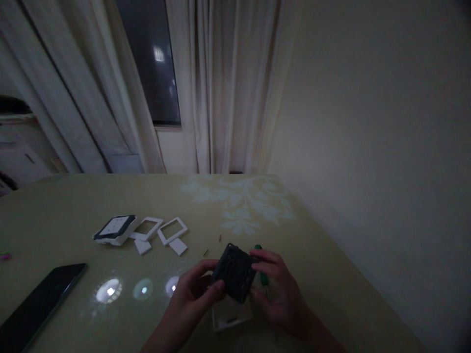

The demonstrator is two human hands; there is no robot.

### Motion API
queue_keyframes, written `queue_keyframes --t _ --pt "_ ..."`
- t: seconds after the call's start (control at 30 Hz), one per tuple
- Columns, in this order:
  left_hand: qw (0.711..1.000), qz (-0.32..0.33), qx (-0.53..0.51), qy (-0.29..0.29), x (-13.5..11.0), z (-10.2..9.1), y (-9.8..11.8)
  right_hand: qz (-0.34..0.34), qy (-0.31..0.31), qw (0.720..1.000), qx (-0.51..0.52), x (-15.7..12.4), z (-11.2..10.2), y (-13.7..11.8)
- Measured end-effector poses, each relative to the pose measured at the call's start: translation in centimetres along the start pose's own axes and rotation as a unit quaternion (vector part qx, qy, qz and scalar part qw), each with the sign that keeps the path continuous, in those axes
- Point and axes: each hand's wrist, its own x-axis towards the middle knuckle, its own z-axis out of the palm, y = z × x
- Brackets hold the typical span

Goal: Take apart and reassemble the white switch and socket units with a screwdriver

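Note:
Both my hands hold a dark square switch module just above the greenish table. My left hand grips its lower left side with thumb and fingers closed. My right hand pinches its right edge. A green-handled screwdriver lies on the table behind my right hand, partly hidden. A white plate lies under the module, between my wrists.
Left of centre lie a switch unit with a dark rim, two white square frames and small white covers. Two small screws lie near the module. A black phone rests at the front left. Curtains and a wall stand behind.

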Motion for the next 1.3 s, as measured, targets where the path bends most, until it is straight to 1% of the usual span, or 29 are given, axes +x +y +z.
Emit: queue_keyframes --t 0.07,0.13,0.2,0.27,0.37,0.47,0.53,0.6,0.63,0.67,0.7,0.77,0.83,0.9,1.0,1.17,1.23,1.3 --pt "0.999 0.008 -0.03 0.015 -0.3 0.3 -0.1 0.05 -0.033 0.996 0.059 0.0 0.0 0.0" --pt "0.999 0.003 -0.054 0.004 -0.7 0.5 -0.4 0.073 -0.07 0.993 0.067 -0.1 -0.1 -0.1" --pt "0.997 -0.014 -0.068 -0.024 -1.0 0.8 -0.7 0.083 -0.085 0.992 0.047 -0.3 -0.2 -0.1" --pt "0.995 -0.03 -0.078 -0.049 -1.3 1.1 -0.9 0.09 -0.082 0.992 0.033 -0.4 -0.3 -0.1" --pt "0.994 -0.034 -0.092 -0.056 -1.4 1.4 -0.8 0.102 -0.088 0.99 0.04 -0.2 -0.7 -0.2" --pt "0.994 -0.036 -0.088 -0.051 -1.4 1.3 -0.6 0.1 -0.108 0.989 0.032 0.5 -1.3 -0.4" --pt "0.994 -0.044 -0.074 -0.071 -1.4 1.0 -0.5 0.09 -0.118 0.989 0.014 0.9 -1.6 -0.4" --pt "0.994 -0.037 -0.033 -0.102 -1.5 0.4 -0.2 0.084 -0.123 0.989 0.009 1.1 -1.6 -0.4" --pt "0.993 -0.022 0.01 -0.112 -1.5 -0.1 0.0 0.086 -0.126 0.988 0.014 1.1 -1.6 -0.4" --pt "0.992 0.002 0.067 -0.11 -1.5 -0.5 0.2 0.087 -0.131 0.987 0.021 1.2 -1.5 -0.3" --pt "0.986 0.03 0.133 -0.097 -1.5 -1.0 0.3 0.089 -0.139 0.986 0.029 1.2 -1.4 -0.2" --pt "0.963 0.078 0.252 -0.063 -1.5 -2.0 0.7 0.095 -0.161 0.981 0.045 1.2 -1.1 -0.1" --pt "0.939 0.106 0.322 -0.05 -1.5 -2.8 1.0 0.105 -0.19 0.974 0.058 1.4 -0.8 0.0" --pt "0.924 0.12 0.356 -0.067 -1.5 -3.4 1.2 0.117 -0.217 0.967 0.068 1.6 -0.5 0.0" --pt "0.911 0.124 0.384 -0.085 -1.5 -4.0 0.9 0.123 -0.242 0.959 0.081 2.0 -0.1 0.0" --pt "0.905 0.109 0.402 -0.086 -1.3 -4.5 -0.1 0.133 -0.28 0.947 0.088 2.6 0.4 0.0" --pt "0.904 0.095 0.407 -0.094 -1.3 -4.4 0.0 0.148 -0.292 0.94 0.094 2.7 0.5 0.0" --pt "0.9 0.072 0.415 -0.111 -1.3 -4.1 0.5 0.161 -0.305 0.933 0.102 2.8 0.6 0.1"
